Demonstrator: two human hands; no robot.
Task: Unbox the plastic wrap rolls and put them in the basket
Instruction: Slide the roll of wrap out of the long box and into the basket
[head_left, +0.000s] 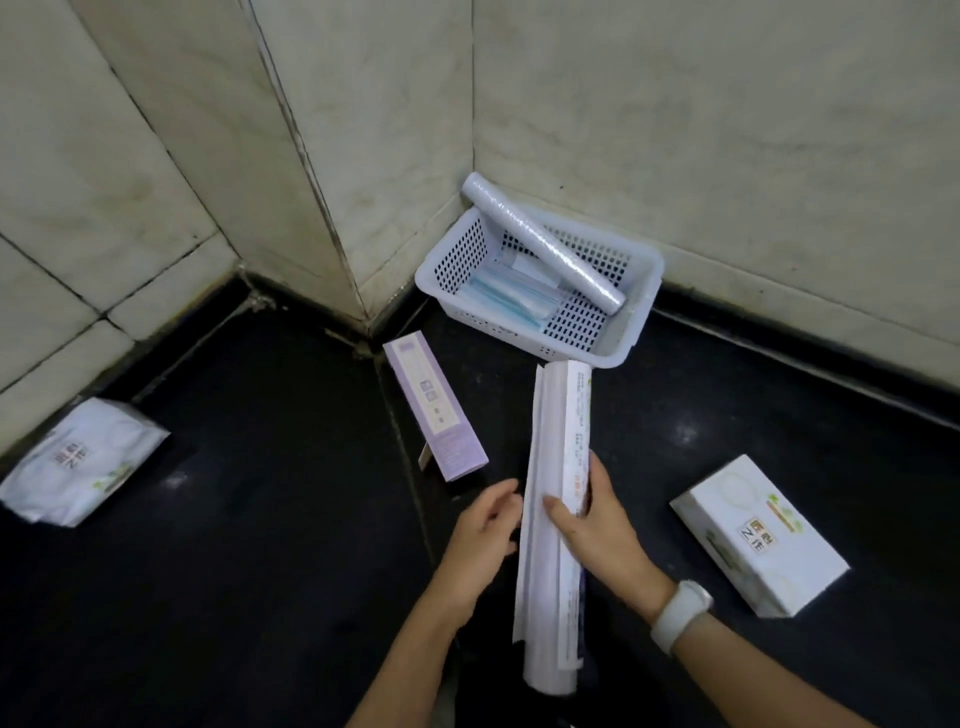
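Observation:
A long white plastic wrap box (558, 467) with its flap open stands tilted above the dark floor. My right hand (597, 525) grips its middle. My left hand (483, 535) hovers just left of the box with fingers apart, holding nothing. A white roll end (550, 670) pokes out of the box's near end. The white perforated basket (631, 322) sits in the wall corner, and one bare plastic wrap roll (545, 244) lies slanted across it, its far end resting on the rim. A purple box (434, 410) lies on the floor left of the held box.
Light blue packets (511, 299) lie in the basket's bottom. A white tissue box (758, 535) rests on the floor at the right, and a soft white pack (78, 462) lies at the left by the wall. Tiled walls close off the far side.

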